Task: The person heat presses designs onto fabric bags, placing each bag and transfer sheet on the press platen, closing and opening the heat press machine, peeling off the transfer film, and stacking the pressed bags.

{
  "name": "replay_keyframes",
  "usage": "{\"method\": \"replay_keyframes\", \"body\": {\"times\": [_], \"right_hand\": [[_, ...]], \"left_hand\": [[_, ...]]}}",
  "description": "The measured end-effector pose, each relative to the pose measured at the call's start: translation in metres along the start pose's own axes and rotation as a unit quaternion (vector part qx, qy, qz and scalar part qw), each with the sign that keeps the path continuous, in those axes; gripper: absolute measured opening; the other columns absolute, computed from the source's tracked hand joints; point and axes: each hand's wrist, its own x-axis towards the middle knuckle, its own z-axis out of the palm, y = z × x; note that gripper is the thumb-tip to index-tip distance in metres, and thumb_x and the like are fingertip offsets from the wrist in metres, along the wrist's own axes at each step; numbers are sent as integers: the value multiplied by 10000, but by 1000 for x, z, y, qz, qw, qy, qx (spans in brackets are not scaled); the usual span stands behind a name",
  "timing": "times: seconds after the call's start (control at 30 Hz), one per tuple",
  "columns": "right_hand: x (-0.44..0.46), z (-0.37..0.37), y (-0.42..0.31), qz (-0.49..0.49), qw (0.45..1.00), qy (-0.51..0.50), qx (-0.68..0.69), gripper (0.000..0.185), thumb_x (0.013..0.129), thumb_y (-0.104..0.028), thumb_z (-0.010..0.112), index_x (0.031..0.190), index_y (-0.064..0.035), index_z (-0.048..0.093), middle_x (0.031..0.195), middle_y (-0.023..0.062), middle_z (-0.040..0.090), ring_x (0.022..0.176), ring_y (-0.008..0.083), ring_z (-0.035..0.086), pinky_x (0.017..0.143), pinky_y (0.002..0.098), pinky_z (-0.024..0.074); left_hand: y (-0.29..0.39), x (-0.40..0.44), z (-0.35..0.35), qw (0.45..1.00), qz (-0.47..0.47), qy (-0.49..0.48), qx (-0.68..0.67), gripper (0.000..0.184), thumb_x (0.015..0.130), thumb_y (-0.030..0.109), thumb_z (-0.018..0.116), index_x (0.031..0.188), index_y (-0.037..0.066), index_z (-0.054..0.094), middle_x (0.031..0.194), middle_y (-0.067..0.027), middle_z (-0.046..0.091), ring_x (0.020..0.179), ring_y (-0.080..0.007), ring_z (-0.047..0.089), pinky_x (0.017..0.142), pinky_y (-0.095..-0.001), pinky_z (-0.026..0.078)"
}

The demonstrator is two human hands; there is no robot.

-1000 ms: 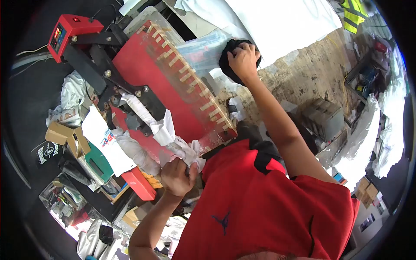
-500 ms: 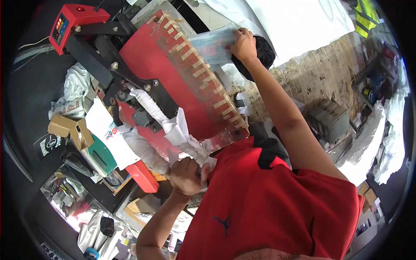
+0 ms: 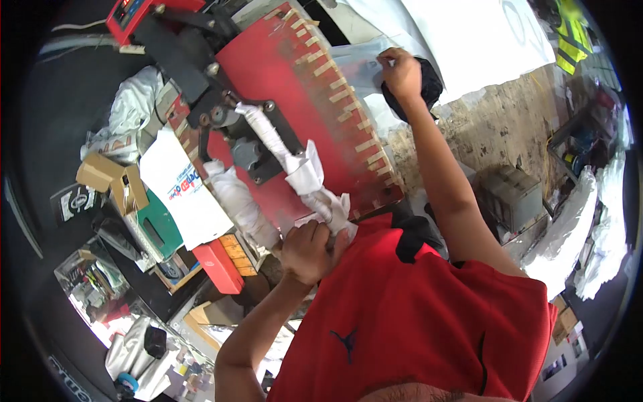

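Note:
My left hand is wrapped round the lower end of a handle bound in white cloth or paper. The handle belongs to a large heat press with a red upper plate, edged with strips of tan tape. My right hand reaches past the press's far edge, its fingers curled at the end of a clear plastic sheet. That sheet runs towards the plate, where its other end is hidden. A black bundle, perhaps fabric, lies beside and under my right wrist.
White sheeting covers the worn wooden bench at upper right. A grey box stands below it. To the left are an open cardboard box, a white printed bag and a red box. A red control unit sits at upper left.
The view has shifted, so the press sits further right and higher. My left hand keeps its hold on the handle. My right hand's fingers have curled more, and less of the sheet's print shows.

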Motion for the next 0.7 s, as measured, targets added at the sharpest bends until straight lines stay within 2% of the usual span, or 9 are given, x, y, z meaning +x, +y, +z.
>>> {"method": "replay_keyframes", "body": {"times": [0.13, 0.2, 0.23, 0.3, 0.4, 0.53, 0.6, 0.67, 0.7], "right_hand": [[-12, -58, -88, 52, 991, 84, 93, 49, 864, -80, 712, 848, -34, 705, 794, 133, 722, 726, 225, 719, 678, 326, 543], [-32, -90, -140, 77, 981, 97, 147, 79, 865, -62, 736, 877, -11, 677, 802, 108, 714, 706, 168, 693, 679, 290, 545], [-48, -109, -166, 69, 981, 101, 150, 79, 865, -62, 736, 877, -11, 677, 802, 108, 714, 706, 168, 693, 679, 290, 545], [-79, -136, -217, 61, 937, 109, 327, 96, 869, -29, 732, 907, 7, 652, 855, 96, 700, 723, 136, 669, 676, 254, 547], [-132, -144, -258, -83, 941, 44, 326, 86, 861, 28, 699, 928, 4, 651, 939, 101, 695, 816, 124, 668, 673, 242, 553], [-191, -117, -288, -209, 931, -32, 298, 113, 838, 47, 683, 922, -22, 652, 955, 117, 701, 826, 173, 690, 703, 279, 560], [-208, -107, -307, -202, 925, -83, 312, 100, 847, 33, 685, 918, -18, 636, 942, 120, 704, 804, 199, 696, 695, 295, 560], [-214, -96, -308, -131, 932, -105, 320, 104, 858, 33, 681, 921, -5, 606, 963, 128, 702, 818, 210, 696, 694, 312, 561], [-211, -92, -310, -122, 935, -111, 314, 108, 865, 31, 678, 927, -4, 597, 962, 128, 700, 818, 215, 695, 688, 317, 559]], "left_hand": [[5, -3, -4, 998, 15, 59, 24, 302, 876, 336, 702, 777, 81, 575, 774, -108, 638, 625, -295, 621, 579, -416, 499], [9, -4, -10, 999, -20, 45, -4, 309, 888, 348, 692, 787, 76, 586, 851, -127, 674, 666, -301, 649, 602, -417, 516], [10, -7, -12, 998, -18, 52, -20, 292, 887, 304, 685, 749, 80, 560, 731, -104, 598, 601, -325, 594, 546, -436, 467], [12, -11, -16, 996, -1, 82, -27, 294, 890, 300, 683, 746, 82, 550, 711, -103, 585, 592, -325, 587, 541, -440, 462], [13, -21, -21, 988, 34, 148, -19, 285, 887, 259, 689, 733, 76, 535, 652, -100, 544, 570, -325, 570, 532, -447, 448], [12, -27, -27, 959, 43, 271, -77, 174, 825, 122, 697, 734, 50, 567, 691, -118, 595, 605, -332, 601, 541, -441, 455], [7, -33, -23, 932, 71, 325, -143, 90, 780, 101, 706, 789, 66, 624, 744, -108, 622, 658, -343, 607, 611, -443, 482], [2, -43, -31, 922, 74, 346, -155, 99, 756, 35, 699, 766, 51, 603, 734, -106, 610, 678, -330, 598, 634, -414, 469], [-2, -49, -34, 913, 34, 343, -220, 113, 768, 15, 695, 765, 39, 585, 725, -102, 595, 668, -298, 581, 638, -384, 457]]}}
